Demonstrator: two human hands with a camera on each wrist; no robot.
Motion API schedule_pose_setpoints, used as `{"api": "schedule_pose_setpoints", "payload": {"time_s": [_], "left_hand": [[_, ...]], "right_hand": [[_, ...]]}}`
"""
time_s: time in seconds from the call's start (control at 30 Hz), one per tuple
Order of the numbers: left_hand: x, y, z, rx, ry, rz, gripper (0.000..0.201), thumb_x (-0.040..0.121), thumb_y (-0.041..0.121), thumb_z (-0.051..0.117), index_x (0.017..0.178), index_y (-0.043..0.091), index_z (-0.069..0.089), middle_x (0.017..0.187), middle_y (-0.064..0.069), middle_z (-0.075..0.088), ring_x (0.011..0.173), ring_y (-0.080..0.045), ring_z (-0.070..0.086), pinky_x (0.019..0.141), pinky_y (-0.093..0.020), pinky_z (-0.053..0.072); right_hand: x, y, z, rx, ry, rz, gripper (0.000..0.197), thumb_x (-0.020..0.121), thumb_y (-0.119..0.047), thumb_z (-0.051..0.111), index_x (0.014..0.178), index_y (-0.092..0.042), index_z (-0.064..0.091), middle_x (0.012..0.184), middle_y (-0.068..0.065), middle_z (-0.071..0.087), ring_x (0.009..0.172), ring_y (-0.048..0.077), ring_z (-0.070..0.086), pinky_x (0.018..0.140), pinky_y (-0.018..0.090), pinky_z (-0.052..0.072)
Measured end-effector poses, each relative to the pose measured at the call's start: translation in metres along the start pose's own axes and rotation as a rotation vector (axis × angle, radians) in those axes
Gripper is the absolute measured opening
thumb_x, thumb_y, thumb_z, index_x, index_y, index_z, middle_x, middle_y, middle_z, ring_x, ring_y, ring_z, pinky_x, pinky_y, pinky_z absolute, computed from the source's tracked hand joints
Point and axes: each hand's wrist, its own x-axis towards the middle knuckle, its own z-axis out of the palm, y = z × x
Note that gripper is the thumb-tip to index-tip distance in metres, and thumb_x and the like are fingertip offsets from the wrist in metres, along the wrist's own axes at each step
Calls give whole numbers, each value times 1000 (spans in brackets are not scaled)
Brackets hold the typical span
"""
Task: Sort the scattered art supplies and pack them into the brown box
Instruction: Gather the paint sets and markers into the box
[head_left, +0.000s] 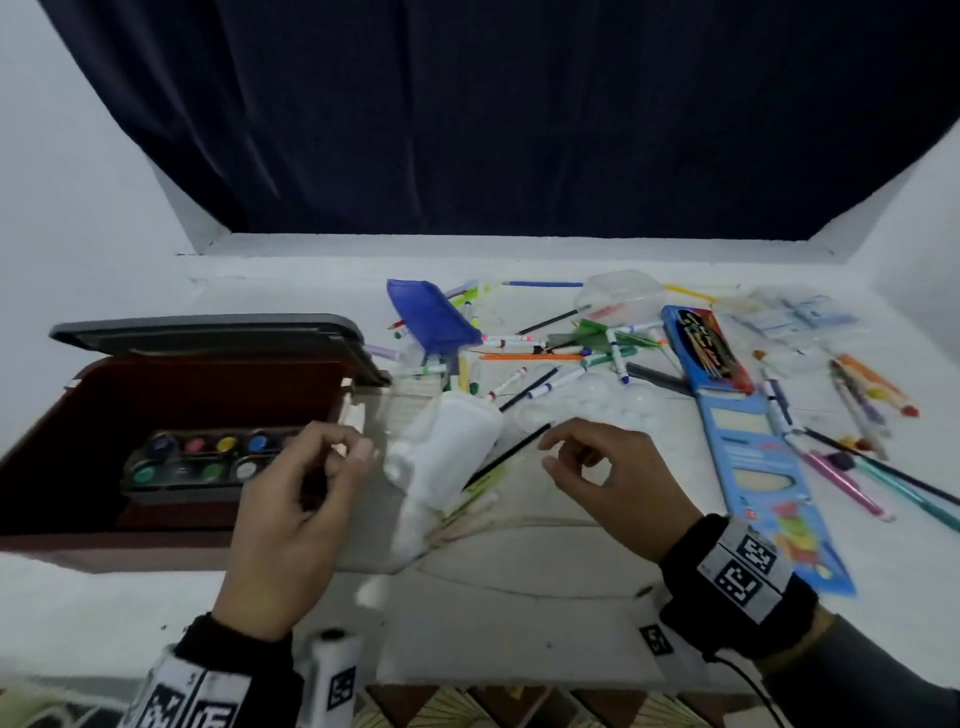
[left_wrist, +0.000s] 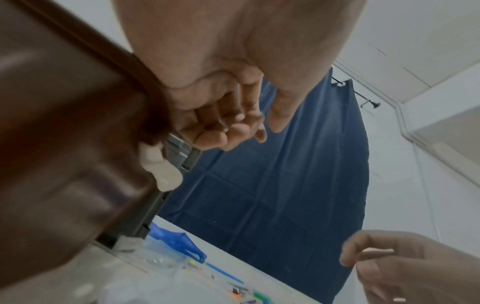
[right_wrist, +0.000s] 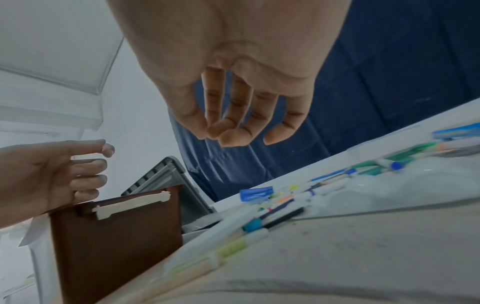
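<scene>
My left hand (head_left: 291, 514) hovers lower centre-left by the brown box (head_left: 171, 415), fingers loosely curled, empty. My right hand (head_left: 608, 478) lower centre-right, loosely curled, empty. Paint set (head_left: 208, 457) inside box; markers (head_left: 545, 358) scattered upper right on table (head_left: 519, 623).

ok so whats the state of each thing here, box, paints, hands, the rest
brown box: open, grey lid tipped back
watercolour paint set: inside the box
left hand: loosely curled, holding nothing
right hand: loosely curled, empty
markers: scattered on the table
blue pencil case: shut, lying flat
</scene>
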Motion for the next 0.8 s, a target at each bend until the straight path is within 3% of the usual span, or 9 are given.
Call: {"api": "schedule_pose_setpoints", "payload": {"time_s": [0.13, 0.27, 0.33, 0.4, 0.47, 0.57, 0.67, 0.73, 0.8], "left_hand": [[3, 16, 56, 22, -29, -15, 9, 98, 33, 62, 98, 24, 62, 80, 2, 56, 76, -15, 58, 67, -24, 46], [37, -9, 92, 236, -67, -161, 46, 84, 58, 55, 120, 28, 59, 112, -1, 57, 103, -16, 58, 87, -37, 51], [61, -20, 103, 374, -148, -322, 62, 87, 57, 56, 138, 21, 51, 135, -13, 49, 125, -28, 49, 107, -38, 41], [85, -30, 110, 469, -241, -455, 65, 95, 46, 57, 150, 17, 37, 150, -18, 36, 141, -32, 34, 117, -38, 28], [105, -37, 114, 590, -315, -516, 67, 96, 47, 54, 152, 19, 32, 154, -19, 34, 144, -33, 29, 118, -40, 27], [121, -49, 117, 787, -391, -589, 61, 95, 52, 46, 147, 22, 36, 147, -21, 38, 136, -40, 39, 111, -46, 36], [122, -57, 120, 908, -472, -605, 75, 77, 61, 23, 133, 17, 46, 138, -21, 48, 127, -40, 49, 105, -48, 41], [119, -56, 123, 973, -506, -598, 70, 76, 54, 25, 132, 17, 46, 138, -17, 50, 127, -37, 49, 105, -49, 41], [114, -49, 126, 1016, -499, -600, 56, 88, 45, 38, 137, 20, 43, 141, -14, 46, 132, -34, 44, 105, -50, 39]], "right_hand": [[-20, 40, -41, -31, -51, 57, 12, 88, -15, 70, 93, -26, 67, 67, -8, 61, 69, 11, 58, 68, 10, 41], [-24, 70, -74, -91, -102, 71, 15, 87, -17, 71, 96, -27, 65, 70, -8, 61, 72, 9, 60, 68, 9, 42], [-23, 85, -85, -128, -112, 96, 16, 87, -19, 71, 98, -28, 64, 73, -9, 61, 74, 8, 59, 68, 13, 43], [-21, 98, -91, -185, -133, 110, 19, 86, -21, 71, 101, -30, 62, 78, -8, 61, 78, 7, 58, 71, 19, 46], [-20, 108, -95, -232, -161, 120, 22, 87, -22, 70, 105, -30, 61, 83, -9, 59, 81, 7, 57, 74, 27, 49], [-18, 122, -100, -291, -189, 165, 23, 88, -27, 68, 108, -33, 58, 89, -13, 56, 85, 7, 55, 80, 33, 50], [-15, 134, -105, -341, -211, 246, 24, 89, -34, 64, 110, -37, 55, 92, -16, 53, 88, 7, 53, 85, 36, 49], [-12, 140, -110, -421, -227, 297, 23, 90, -37, 60, 113, -37, 54, 96, -14, 54, 93, 9, 54, 89, 39, 48], [-8, 144, -117, -546, -269, 339, 26, 92, -41, 56, 116, -34, 51, 103, -9, 55, 101, 14, 55, 92, 41, 46]]}}
